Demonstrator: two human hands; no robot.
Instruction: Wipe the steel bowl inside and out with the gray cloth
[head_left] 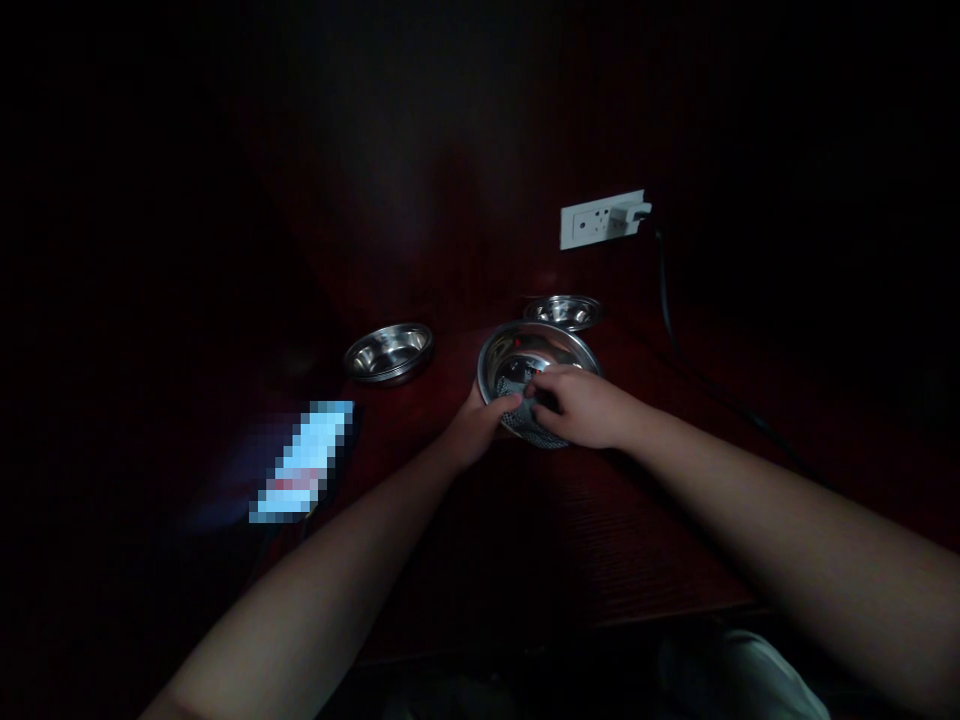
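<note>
A shiny metal bowl (551,342) with a perforated-looking, speckled grey area inside is tilted toward me above the dark red table. My left hand (484,420) grips its left side, thumb over the rim and the other fingers hidden behind. Over the inside of the bowl is my right hand (574,405), its fingers curled toward the thumb. Whatever those fingertips hold, if anything, is too dark to make out. Behind the bowl stands a second metal dish (566,313), partly covered by it. Stacked-looking metal bowls (390,355) rest to the left.
At the left a lit screen (304,465), blurred into blocks, lies near my left forearm. A white wall socket (585,225) holds a plug, and its dark cable (667,300) runs down to the right. The table's front edge (675,615) is near me. Surroundings are very dark.
</note>
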